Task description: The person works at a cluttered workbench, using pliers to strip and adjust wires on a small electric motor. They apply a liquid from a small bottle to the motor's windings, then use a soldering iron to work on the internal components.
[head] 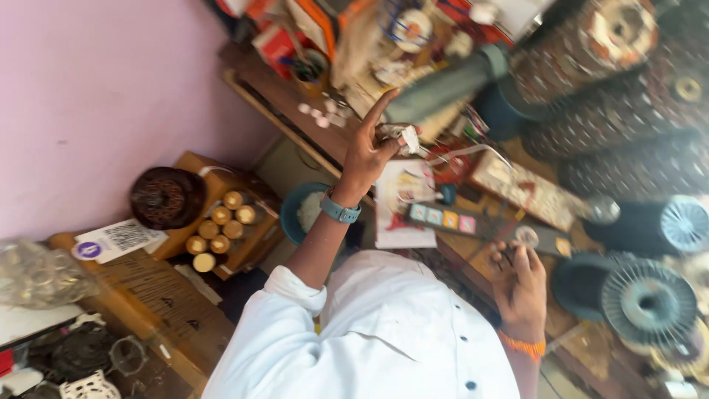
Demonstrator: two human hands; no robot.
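The left hand (369, 151) is raised over the far side of the desk (473, 255), its thumb and middle fingers pinching a small white piece (408, 137) with thin wires trailing off to the right, while the index finger sticks straight out. The right hand (521, 284) hovers palm-up over the near right of the desk, fingers loosely curled around something tiny and dark; I cannot tell what it is.

This looks like the step of inspecting or threading the piece. Judging by the pose, the next move calls for a steady pinch and for bringing both hands together without tugging the wires.

The piece is white, small and irregular, blurred, held in the air above a printed card (402, 203).
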